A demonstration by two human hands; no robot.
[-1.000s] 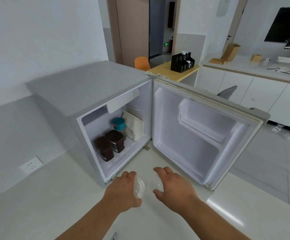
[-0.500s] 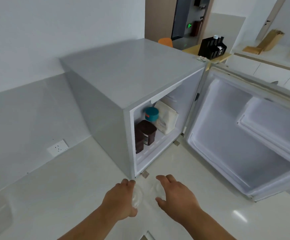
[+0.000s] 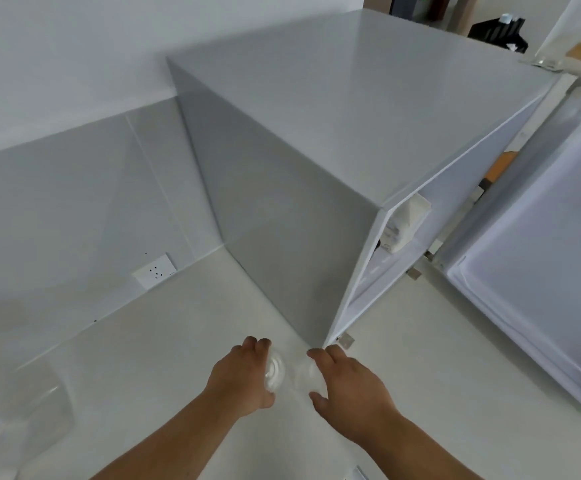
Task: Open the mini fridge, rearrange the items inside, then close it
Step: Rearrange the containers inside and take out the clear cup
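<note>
A grey, box-shaped mini fridge (image 3: 334, 140) is seen standing on a pale, glossy countertop (image 3: 164, 344), its white-lined door (image 3: 538, 258) swung wide open to the right. Only a sliver of the interior is visible from this angle; a white paper-like pouch (image 3: 408, 220) can be made out just inside the opening, and the rest is hidden.

Near the front left corner of the fridge, two small clear plastic cups are held low over the counter, close together. The left hand (image 3: 244, 379) is curled around one clear cup (image 3: 275, 372), and the right hand (image 3: 347, 386) is wrapped over the other clear cup (image 3: 308, 377), fingers bent around its side. Whether the cups rest on the surface cannot be told.

Thin, see-through plastic is likely to be light and slippery, so a cup could be crushed by too firm a squeeze or dropped by too loose a one. The cups could also be knocked against the fridge corner just beyond the fingers. The wide-open door could be bumped by an elbow. A white wall socket (image 3: 155, 271) lies well to the left, so a spill there would be unwelcome.
</note>
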